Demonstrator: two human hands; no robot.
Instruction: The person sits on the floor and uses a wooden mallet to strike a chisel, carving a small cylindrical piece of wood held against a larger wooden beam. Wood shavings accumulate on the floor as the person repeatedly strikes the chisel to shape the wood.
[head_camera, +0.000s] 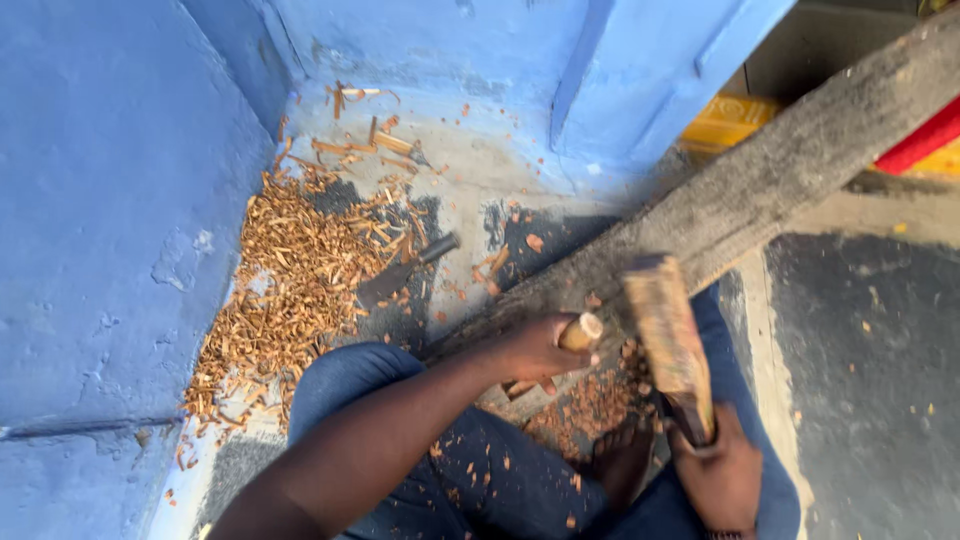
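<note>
My left hand (535, 350) grips a chisel by its round wooden handle (581, 331), set against a long grey wooden plank (760, 190) that runs from my lap up to the upper right. My right hand (722, 475) holds a worn wooden mallet (670, 335) by its handle, with the block-shaped head raised just right of the chisel handle. Reddish wood chips (590, 405) lie in the cut on the plank near my hands and on my blue trousers (480, 470).
A heap of tan wood shavings (290, 280) lies on the concrete floor along the blue wall (110, 200). A dark metal tool (405, 270) rests on the floor beside the heap. Yellow and red objects (730, 120) sit behind the plank at upper right.
</note>
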